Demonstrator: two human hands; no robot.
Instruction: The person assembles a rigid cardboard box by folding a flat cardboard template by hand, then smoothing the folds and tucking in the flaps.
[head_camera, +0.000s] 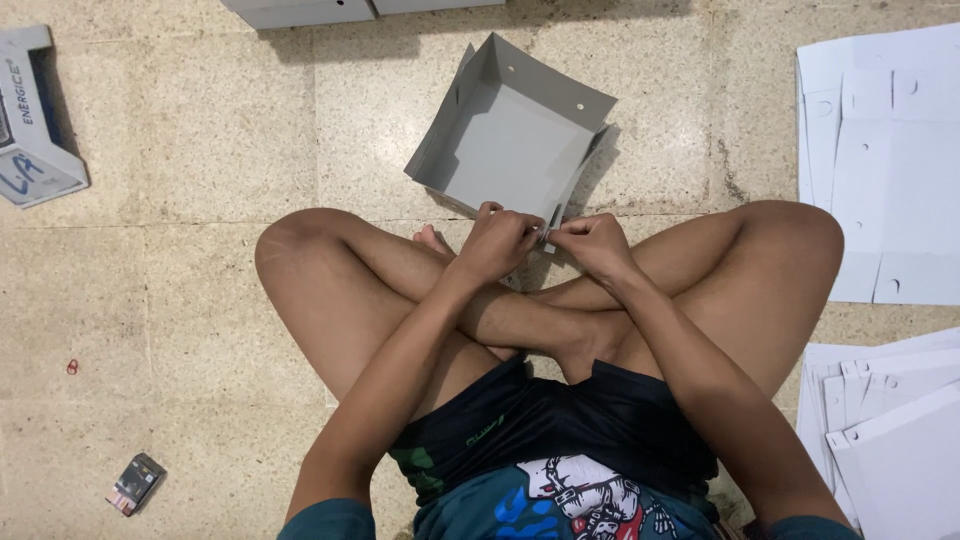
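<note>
Left hand and right hand both pinch near flap of half-folded grey cardboard box (open side up) on floor; flat cardboard sheets lie well apart at right.

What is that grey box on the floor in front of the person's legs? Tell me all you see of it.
The half-folded grey cardboard box lies open on the speckled tile floor, tilted, its thin walls raised with small round holes along one. The left hand and right hand pinch its near corner, where a flap is not yet closed.
</note>
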